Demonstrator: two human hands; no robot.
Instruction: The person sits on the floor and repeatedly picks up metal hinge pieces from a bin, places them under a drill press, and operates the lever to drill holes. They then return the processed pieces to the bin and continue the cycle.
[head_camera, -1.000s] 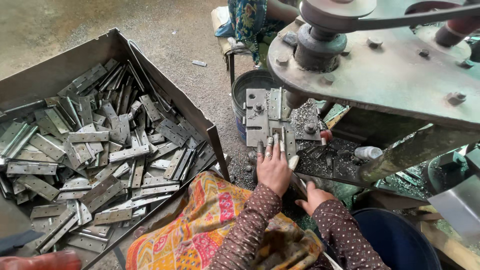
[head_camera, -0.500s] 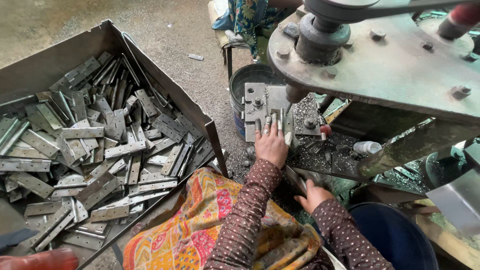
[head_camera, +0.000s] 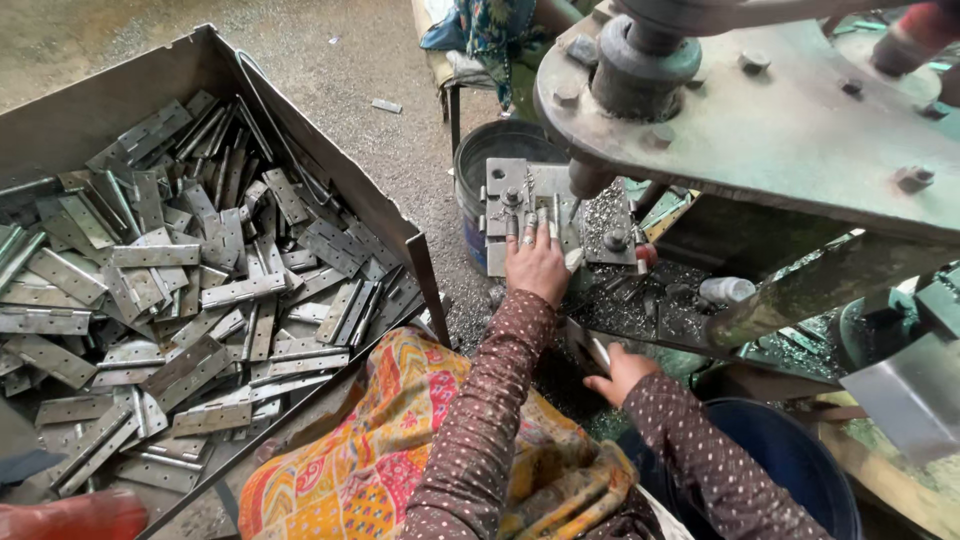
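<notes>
The left hand (head_camera: 537, 262) lay flat, fingers stretched out, pressing a metal strip (head_camera: 556, 215) onto the steel block (head_camera: 510, 205) under the drill (head_camera: 585, 178). The right hand (head_camera: 620, 372) curled loosely around a lever (head_camera: 588, 345) at the machine's front edge. A box (head_camera: 330, 170) of hinges (head_camera: 150, 255) stood well left.

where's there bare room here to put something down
Bare patch: the gravel floor beyond the bin, left of the bucket. Crowded: the bin is heaped with hinges, and shavings cover the press bed by the left hand.
</notes>
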